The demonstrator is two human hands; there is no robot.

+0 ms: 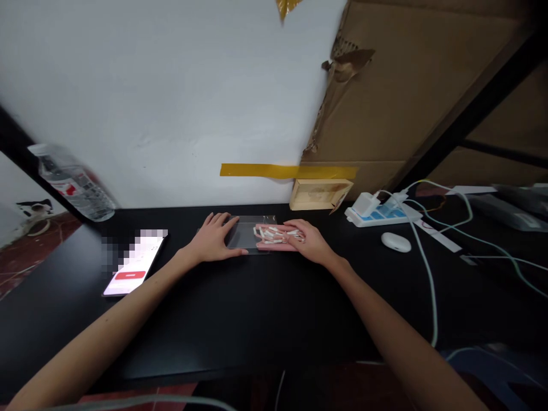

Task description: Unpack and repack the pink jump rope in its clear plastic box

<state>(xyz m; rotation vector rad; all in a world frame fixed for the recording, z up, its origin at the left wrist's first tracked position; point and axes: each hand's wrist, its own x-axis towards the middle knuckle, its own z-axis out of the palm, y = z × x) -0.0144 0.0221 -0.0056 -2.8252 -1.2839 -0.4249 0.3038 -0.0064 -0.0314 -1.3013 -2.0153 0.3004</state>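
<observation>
My left hand (213, 238) spans the left end of a clear, shallow plastic box (247, 233) on the black table, its thumb along the near edge and its fingers at the far edge. A pink tray (274, 246) full of small white-tipped pieces (274, 234), too small to name, overlaps the box's right end. Around the tray's right end curls my right hand (310, 242), gripping it, with part of the contents hidden under the fingers. Whether the tray rests in or on the box I cannot tell.
A lit phone (135, 264) lies to the left, and a water bottle (72, 185) leans near the wall. At the back stands a shallow wooden box (319, 195). On the right are a power strip (381, 214) with chargers and cables, and a white earbud case (396, 242).
</observation>
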